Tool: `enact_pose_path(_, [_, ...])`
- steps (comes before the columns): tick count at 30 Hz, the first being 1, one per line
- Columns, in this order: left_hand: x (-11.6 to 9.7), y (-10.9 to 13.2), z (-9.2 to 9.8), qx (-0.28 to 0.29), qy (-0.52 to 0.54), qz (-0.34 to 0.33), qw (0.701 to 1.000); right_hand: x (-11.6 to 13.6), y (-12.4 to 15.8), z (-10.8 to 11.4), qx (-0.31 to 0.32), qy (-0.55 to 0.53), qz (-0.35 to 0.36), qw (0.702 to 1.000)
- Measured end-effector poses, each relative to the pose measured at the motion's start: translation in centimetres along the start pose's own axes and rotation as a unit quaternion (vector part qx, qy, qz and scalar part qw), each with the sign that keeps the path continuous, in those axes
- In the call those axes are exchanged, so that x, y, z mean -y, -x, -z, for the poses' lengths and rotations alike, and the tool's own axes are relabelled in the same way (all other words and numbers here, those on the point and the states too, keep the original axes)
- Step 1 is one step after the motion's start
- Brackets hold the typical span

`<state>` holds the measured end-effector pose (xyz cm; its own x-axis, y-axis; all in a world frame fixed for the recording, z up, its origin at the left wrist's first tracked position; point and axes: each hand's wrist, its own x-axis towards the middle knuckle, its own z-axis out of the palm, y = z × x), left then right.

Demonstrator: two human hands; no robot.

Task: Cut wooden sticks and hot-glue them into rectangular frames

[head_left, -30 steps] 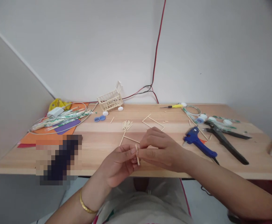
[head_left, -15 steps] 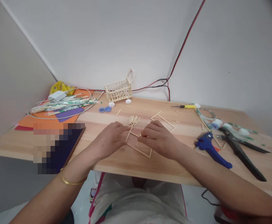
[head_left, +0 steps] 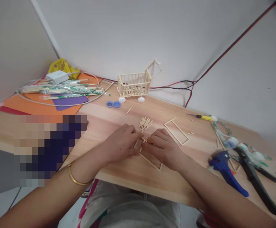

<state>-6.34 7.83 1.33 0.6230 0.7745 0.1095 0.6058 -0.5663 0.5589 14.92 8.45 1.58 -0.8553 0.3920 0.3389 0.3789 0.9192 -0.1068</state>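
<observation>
A small rectangular frame of thin wooden sticks lies on the wooden table between my hands. My left hand has its fingertips at the frame's upper left corner. Opposite it, my right hand is closed, its fingertips pinched at the frame's inner part on a small piece too hidden to name. Just beyond the hands lies a pile of short sticks. To the right of the pile is a second stick frame.
A stick-built cart stands by the wall, near blue caps. At right are a yellow cutter, a blue glue gun and black-handled cutters. Wrapped sticks and coloured paper lie at left.
The camera view has shifted and tilted, so the table's objects appear displaced. Both hands remain at the near frame, with their fingertips slightly closer together.
</observation>
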Motion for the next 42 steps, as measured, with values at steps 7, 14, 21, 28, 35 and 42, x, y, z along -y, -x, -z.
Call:
enact_pose_path(7, [-0.2,0.1,-0.1,-0.001,-0.027,-0.009,1.000,0.4,-0.4,-0.2,0.018,-0.010,-0.012,1.000])
enact_pose_path(14, [0.1,0.1,-0.1,0.014,-0.034,-0.019,0.999,0.2,-0.6,-0.3,0.024,0.006,-0.003,1.000])
enact_pose_path(21, [0.0,0.1,0.1,0.021,-0.047,-0.011,0.999,0.4,-0.8,-0.5,0.030,0.008,-0.014,0.999])
enact_pose_path(28, [0.3,0.2,0.1,0.033,-0.040,-0.015,0.999,0.5,-1.0,-0.4,0.037,0.013,-0.013,0.999])
enact_pose_path(35, [0.3,0.2,0.0,0.021,-0.046,-0.021,0.999,0.5,-1.1,-0.3,0.044,0.017,-0.015,0.999])
enact_pose_path(42, [0.1,0.0,0.1,0.023,-0.050,-0.020,0.998,0.5,-1.2,-0.3,0.050,0.023,-0.013,0.998])
